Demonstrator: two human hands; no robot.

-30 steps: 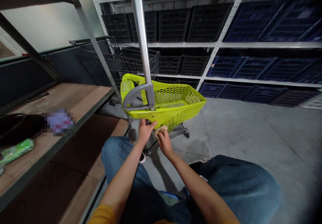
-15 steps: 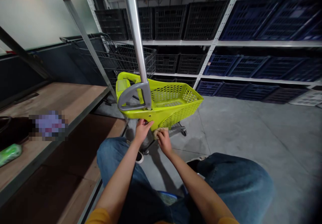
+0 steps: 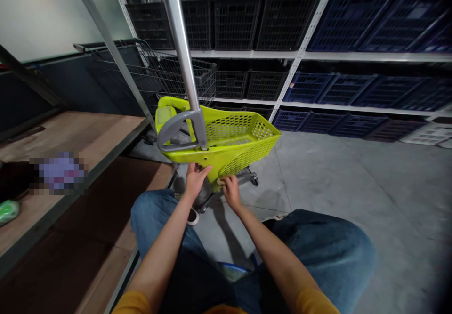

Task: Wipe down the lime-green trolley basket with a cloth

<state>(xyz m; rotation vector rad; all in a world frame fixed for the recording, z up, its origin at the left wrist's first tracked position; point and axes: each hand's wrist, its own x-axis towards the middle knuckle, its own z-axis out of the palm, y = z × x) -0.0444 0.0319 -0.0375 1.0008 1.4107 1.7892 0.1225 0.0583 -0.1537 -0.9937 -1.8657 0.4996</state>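
A yellow-green plastic shopping cart (image 3: pixel 243 150) with a grey handle (image 3: pixel 169 132) stands on casters in front of my knees. My left hand (image 3: pixel 196 180) grips the lower edge of its near side, thumb on the outside and fingertips hidden behind the plastic. Pinched in my right hand (image 3: pixel 231 190) is a small pale beige cloth (image 3: pixel 221 181), mostly covered by the fingers. That cloth is pressed against the cart's lower side panel, just right of my left hand.
A metal pole (image 3: pixel 180 45) rises in front, behind the grey handle. Wooden shelving (image 3: pixel 95 130) with a green-and-white package (image 3: pixel 7 210) stands left. A wire cart (image 3: pixel 165 76) and racks of black crates (image 3: pixel 236 24) and blue crates (image 3: pixel 353 95) stand behind.
The right hand has shifted slightly against the side panel, and less of the cloth shows now. The left hand keeps its grip. The whole view has moved a little.
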